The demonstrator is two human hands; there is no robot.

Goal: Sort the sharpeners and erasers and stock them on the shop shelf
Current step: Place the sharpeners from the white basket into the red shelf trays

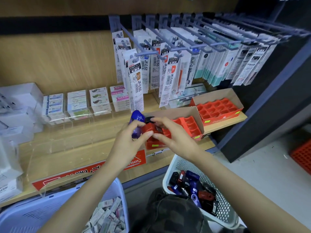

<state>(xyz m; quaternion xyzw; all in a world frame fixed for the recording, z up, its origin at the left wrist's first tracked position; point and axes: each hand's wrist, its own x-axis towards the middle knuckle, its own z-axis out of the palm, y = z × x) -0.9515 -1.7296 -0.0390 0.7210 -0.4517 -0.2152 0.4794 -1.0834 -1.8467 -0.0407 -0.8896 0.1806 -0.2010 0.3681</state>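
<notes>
Far left on shelf (94, 132): stacked white boxes (18, 98). Next to them, at the back, eraser packs (77, 105) stacked in clear divided bins, with clear acrylic tray (50, 148) in front.

Bottom left, below shelf edge: pale blue basket (33, 214) with loose wrapped erasers (107, 216) inside.

Centre, left hand (129, 143): forearm up from bottom left, wrist raised over shelf front. Fingers curled round blue sharpener (137, 123), tilted, its top poking out above the hand. Thumb and forefinger stretched right, tips on red sharpener (149, 129).

Red sharpener between both hands, black part at its top, over near end of front red tray (190, 126). Seated in a slot or held just above: cannot tell.

Then right hand (175, 138): forearm in from bottom right, crossing above white mesh basket (222, 204). Thumb and forefinger pinching red sharpener from the right, other fingers loosely curled behind.

Front red tray with moulded slots, sitting in open cardboard box on shelf. Second red tray (217, 108) in its own box, behind and to the right.

Above both: refill packs (168, 69) hanging on hooks.

Bottom right: white mesh basket holding a pile of blue, red and black sharpeners (193, 187). Far right edge: red crate (303, 155)
</notes>
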